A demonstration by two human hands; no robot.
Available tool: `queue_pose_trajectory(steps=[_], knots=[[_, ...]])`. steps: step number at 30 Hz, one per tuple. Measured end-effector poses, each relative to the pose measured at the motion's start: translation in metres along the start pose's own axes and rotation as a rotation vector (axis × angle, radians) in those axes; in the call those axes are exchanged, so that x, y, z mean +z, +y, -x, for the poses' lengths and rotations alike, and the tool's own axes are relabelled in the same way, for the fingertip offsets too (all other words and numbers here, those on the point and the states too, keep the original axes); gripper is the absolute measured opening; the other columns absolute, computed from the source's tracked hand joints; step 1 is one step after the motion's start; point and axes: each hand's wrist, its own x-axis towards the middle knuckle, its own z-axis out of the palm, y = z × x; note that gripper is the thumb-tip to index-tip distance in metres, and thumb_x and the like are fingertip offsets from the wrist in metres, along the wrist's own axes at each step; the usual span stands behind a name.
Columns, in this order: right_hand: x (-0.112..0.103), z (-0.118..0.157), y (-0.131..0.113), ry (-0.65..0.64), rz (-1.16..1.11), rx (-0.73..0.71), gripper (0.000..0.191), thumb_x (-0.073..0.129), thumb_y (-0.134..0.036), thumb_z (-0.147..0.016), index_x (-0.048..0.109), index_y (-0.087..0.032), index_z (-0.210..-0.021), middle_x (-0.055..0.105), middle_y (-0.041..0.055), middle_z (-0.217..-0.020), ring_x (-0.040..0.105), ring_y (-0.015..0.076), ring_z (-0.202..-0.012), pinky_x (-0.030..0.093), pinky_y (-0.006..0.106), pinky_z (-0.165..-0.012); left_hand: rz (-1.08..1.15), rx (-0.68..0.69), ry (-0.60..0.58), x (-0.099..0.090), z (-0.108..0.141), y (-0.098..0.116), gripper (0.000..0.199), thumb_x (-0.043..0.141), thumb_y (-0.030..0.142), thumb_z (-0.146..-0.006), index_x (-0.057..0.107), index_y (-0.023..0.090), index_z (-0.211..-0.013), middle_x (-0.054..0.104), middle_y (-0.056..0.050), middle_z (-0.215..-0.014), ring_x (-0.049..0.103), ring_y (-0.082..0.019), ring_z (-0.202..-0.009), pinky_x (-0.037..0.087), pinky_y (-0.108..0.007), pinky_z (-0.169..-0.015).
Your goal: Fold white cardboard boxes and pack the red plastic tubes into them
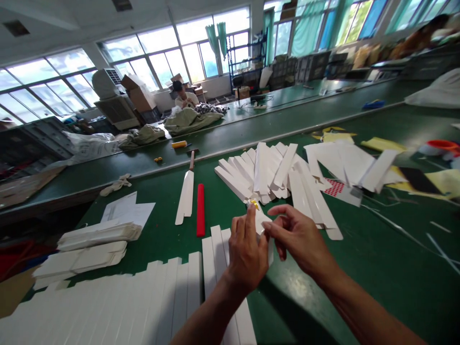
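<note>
Near the middle of the view, my left hand [247, 249] holds a small white carton [260, 221] with a yellow patch near its far end. My right hand [296, 235] pinches the carton's right edge between thumb and forefinger. Part of the carton is hidden behind my left hand. Beyond both hands lies a fanned pile of white folded cartons [264, 167]. Long white boxes [143, 297] stand side by side at the lower left, and several reach under my left forearm.
A red bar [200, 211] and white strips [186, 196] lie left of the hands. Bundled flat cartons [97, 237] sit farther left. At right are white sheets [345, 163], yellow paper [383, 143] and loose strips. A person [185, 98] sits across the far bench.
</note>
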Motion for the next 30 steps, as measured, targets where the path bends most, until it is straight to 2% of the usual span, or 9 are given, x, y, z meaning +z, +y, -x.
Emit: queue_pose_trajectory(steps=[4,9,12,16,20,23,25,27,30], knots=[[-0.005,-0.009,-0.01,-0.132,-0.037,0.236,0.036,0.077,-0.041,-0.065,0.05,-0.019,-0.072,0.059,-0.0048,-0.049,0.045,0.0085,-0.026,0.033,0.018,-0.024,0.023,0.03,-0.012,-0.007,-0.003,-0.002,0.061,0.05,0.016,-0.091,0.027,0.014,-0.148,0.056,-0.018,-0.123,0.056,-0.025,-0.108,0.053,-0.041,-0.088],[-0.01,-0.012,-0.007,-0.216,-0.022,0.283,0.038,0.076,-0.046,-0.066,0.05,-0.018,-0.068,0.059,-0.0035,-0.051,0.046,0.0083,-0.028,0.032,0.018,-0.027,0.099,0.01,-0.265,-0.018,-0.01,-0.012,0.048,0.05,0.016,-0.089,0.046,0.017,-0.137,0.046,-0.016,-0.133,0.048,-0.027,-0.123,0.048,-0.046,-0.1],[-0.009,-0.014,0.019,-0.07,0.078,0.148,0.04,0.07,-0.055,-0.071,0.051,-0.02,-0.076,0.049,-0.0078,-0.047,0.041,0.0083,-0.031,0.03,0.02,-0.031,0.194,-0.02,-0.376,-0.023,-0.012,-0.018,0.06,0.052,0.012,-0.081,0.042,0.015,-0.14,0.047,-0.015,-0.136,0.044,-0.028,-0.127,0.042,-0.047,-0.107],[-0.009,-0.018,0.071,0.103,0.442,-0.232,0.03,0.063,-0.049,-0.076,0.056,-0.02,-0.078,0.047,-0.0035,-0.061,0.044,0.0124,-0.053,0.039,0.024,-0.049,0.22,-0.057,-0.381,-0.027,-0.01,-0.021,0.071,0.053,0.009,-0.07,0.042,0.015,-0.14,0.045,-0.015,-0.139,0.045,-0.029,-0.127,0.041,-0.048,-0.108],[-0.011,-0.021,0.119,0.002,0.706,-0.541,0.03,0.056,-0.045,-0.077,0.055,-0.019,-0.093,0.059,0.0083,-0.087,0.057,0.0236,-0.078,0.048,0.035,-0.069,0.212,-0.085,-0.354,-0.03,-0.01,-0.02,0.071,0.056,0.011,-0.069,0.043,0.014,-0.139,0.043,-0.017,-0.141,0.042,-0.031,-0.132,0.039,-0.048,-0.11],[-0.012,-0.029,0.136,-0.027,0.839,-0.481,0.035,0.051,-0.046,-0.078,0.047,-0.018,-0.098,0.06,0.0107,-0.085,0.061,0.0268,-0.074,0.048,0.036,-0.063,0.274,-0.098,-0.365,-0.027,-0.013,-0.035,0.078,0.062,0.019,-0.072,0.035,0.016,-0.146,0.033,-0.016,-0.15,0.044,-0.031,-0.131,0.044,-0.044,-0.107],[-0.01,-0.041,0.14,-0.051,0.984,-0.359,0.037,0.049,-0.049,-0.081,0.045,-0.017,-0.099,0.061,0.0103,-0.08,0.063,0.0278,-0.069,0.045,0.035,-0.06,0.212,-0.287,-0.332,-0.022,-0.013,-0.064,0.077,0.062,0.03,-0.081,0.028,0.024,-0.149,0.03,-0.012,-0.152,0.052,-0.026,-0.124,0.05,-0.038,-0.1],[-0.003,-0.056,0.144,-0.112,1.124,-0.226,0.038,0.047,-0.049,-0.084,0.044,-0.015,-0.1,0.063,0.0106,-0.077,0.065,0.0291,-0.069,0.044,0.035,-0.06,0.008,-0.658,-0.248,-0.018,-0.008,-0.106,0.061,0.052,0.035,-0.092,0.03,0.027,-0.148,0.037,-0.01,-0.147,0.058,-0.02,-0.115,0.052,-0.032,-0.094],[0.012,-0.074,0.163,-0.218,1.235,-0.023,0.036,0.042,-0.047,-0.091,0.046,-0.012,-0.099,0.066,0.0161,-0.08,0.069,0.0315,-0.077,0.046,0.036,-0.065,-0.191,-0.979,-0.206,-0.011,0.01,-0.172,0.048,0.043,0.03,-0.097,0.041,0.009,-0.139,0.048,-0.021,-0.132,0.056,-0.026,-0.118,0.047,-0.04,-0.099]])
